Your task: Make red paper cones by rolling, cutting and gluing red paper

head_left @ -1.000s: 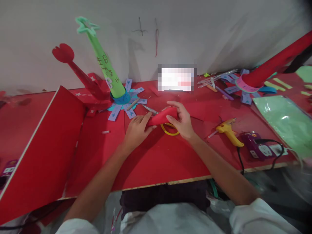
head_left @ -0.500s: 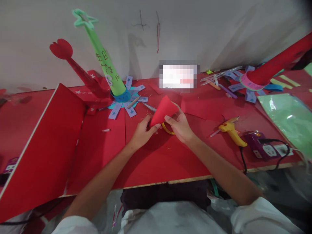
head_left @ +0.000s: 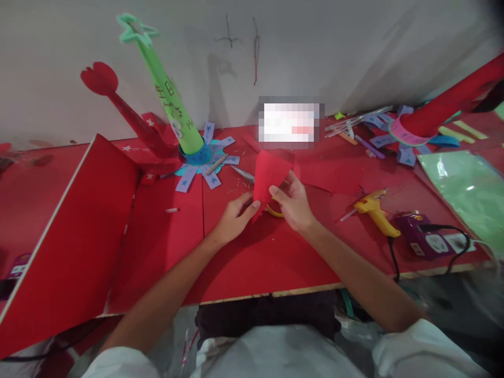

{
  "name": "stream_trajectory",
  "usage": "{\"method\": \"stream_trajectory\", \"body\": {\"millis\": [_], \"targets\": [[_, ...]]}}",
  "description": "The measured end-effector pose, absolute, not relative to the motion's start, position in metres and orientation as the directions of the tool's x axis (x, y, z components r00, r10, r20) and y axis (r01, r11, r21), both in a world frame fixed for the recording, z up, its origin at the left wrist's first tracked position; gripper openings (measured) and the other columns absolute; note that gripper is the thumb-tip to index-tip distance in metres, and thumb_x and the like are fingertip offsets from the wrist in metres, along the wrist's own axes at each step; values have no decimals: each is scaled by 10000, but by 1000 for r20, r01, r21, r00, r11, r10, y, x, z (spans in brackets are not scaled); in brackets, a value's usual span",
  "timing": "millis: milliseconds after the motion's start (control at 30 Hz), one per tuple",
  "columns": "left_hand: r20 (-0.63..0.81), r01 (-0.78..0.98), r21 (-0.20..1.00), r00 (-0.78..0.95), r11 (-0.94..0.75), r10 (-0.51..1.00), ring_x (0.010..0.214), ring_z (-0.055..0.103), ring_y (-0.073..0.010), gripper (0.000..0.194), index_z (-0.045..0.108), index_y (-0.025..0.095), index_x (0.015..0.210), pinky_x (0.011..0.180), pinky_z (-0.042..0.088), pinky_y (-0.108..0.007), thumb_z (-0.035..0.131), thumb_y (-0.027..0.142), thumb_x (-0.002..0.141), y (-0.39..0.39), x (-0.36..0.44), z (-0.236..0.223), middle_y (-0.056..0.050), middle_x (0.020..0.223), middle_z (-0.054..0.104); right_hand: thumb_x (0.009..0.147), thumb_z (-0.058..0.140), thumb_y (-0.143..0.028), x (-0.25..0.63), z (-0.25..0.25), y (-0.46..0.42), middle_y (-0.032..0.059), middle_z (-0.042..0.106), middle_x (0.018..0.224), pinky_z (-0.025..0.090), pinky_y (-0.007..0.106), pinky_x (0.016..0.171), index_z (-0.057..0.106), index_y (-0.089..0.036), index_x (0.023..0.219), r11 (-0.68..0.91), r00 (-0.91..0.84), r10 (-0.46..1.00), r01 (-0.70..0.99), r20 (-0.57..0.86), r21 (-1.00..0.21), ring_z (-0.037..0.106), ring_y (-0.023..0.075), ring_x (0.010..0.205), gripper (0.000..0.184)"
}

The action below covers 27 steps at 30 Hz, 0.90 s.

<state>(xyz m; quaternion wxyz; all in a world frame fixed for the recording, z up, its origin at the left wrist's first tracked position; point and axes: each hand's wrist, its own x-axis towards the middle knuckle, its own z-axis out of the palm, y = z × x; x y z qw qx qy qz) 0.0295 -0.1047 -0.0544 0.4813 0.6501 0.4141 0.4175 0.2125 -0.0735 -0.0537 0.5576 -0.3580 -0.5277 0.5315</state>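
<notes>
A curved piece of red paper (head_left: 269, 173) is held up between my two hands over the red table (head_left: 255, 268). My left hand (head_left: 237, 216) pinches its lower left edge, thumb in front. On the right side, my right hand (head_left: 295, 202) grips the paper with its thumb on the near face and the fingers behind. Scissors (head_left: 276, 211) with yellow handles lie on the table just under the paper, partly covered by it and by my right hand; a blade shows to the left.
Left stand a red board (head_left: 74, 236), a green paper tower (head_left: 175, 105) and a red heart-topped stick (head_left: 129, 115). Right are a yellow glue gun (head_left: 376, 210), a purple power box (head_left: 425, 236), a green plastic sheet (head_left: 464, 194) and a red tube (head_left: 452, 100). Red paper (head_left: 334, 176) lies behind my hands.
The red paper has turned more upright and shifted slightly right, showing a wider curved face. Both hands keep their hold, my left hand moving a little with it.
</notes>
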Motion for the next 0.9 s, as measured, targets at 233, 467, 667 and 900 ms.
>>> {"method": "stream_trajectory", "body": {"millis": [233,467,667,900], "targets": [[213,155,959,157,-237,964,952,722,-209,448,725,180,1056,883,565,-337,600,610,1029,-103,28,-55,-89,1023,789,859,829,-643,210,-54,-77,89,787,1200,676,452,910,646,-283,1230,212,-256,938,-108,233,-971,785,267,1026,548],[222,250,935,145,-253,964,870,684,-201,392,726,194,1059,839,532,-343,567,552,1055,-103,24,-58,-71,986,774,914,776,-619,211,-50,-82,68,794,1063,640,420,832,713,-261,1132,312,-211,934,79,290,-947,751,242,907,424],[250,261,923,157,-284,956,938,720,-217,384,739,196,1124,920,546,-368,557,528,1062,-104,25,-58,-96,1115,809,912,774,-630,210,-49,-82,62,783,1012,625,418,805,706,-266,1060,340,-217,926,121,309,-933,728,243,869,398],[276,283,905,178,-318,944,995,752,-214,325,731,186,1115,914,543,-344,561,459,1067,-105,25,-56,-95,1125,815,926,763,-621,211,-55,-83,61,763,976,607,409,789,700,-260,1006,404,-190,908,165,373,-900,708,235,851,375]]}}
